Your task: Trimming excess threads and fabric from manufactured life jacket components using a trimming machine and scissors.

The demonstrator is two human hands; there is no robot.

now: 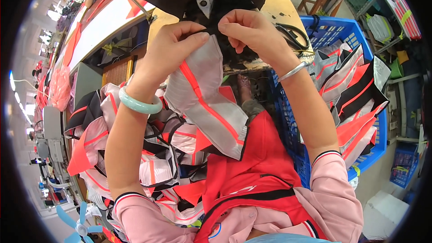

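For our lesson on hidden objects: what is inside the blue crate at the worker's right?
The blue crate holds a stack of cut fabric pieces in grey, orange and black, leaning over its rim. They cover the crate's floor, so anything beneath them cannot be seen.

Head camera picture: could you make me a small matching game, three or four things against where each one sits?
Things:
1. pale green bangle
2. silver bangle
3. black scissors
4. blue crate

Places:
A. on the wooden tabletop, just beyond the right hand
B. on the left wrist
C. at the person's right side, full of grey, red and black fabric pieces
D. on the right wrist

Pairs: 1-B, 2-D, 3-A, 4-C.

Both the left hand and right hand pinch the grey and red fabric piece.
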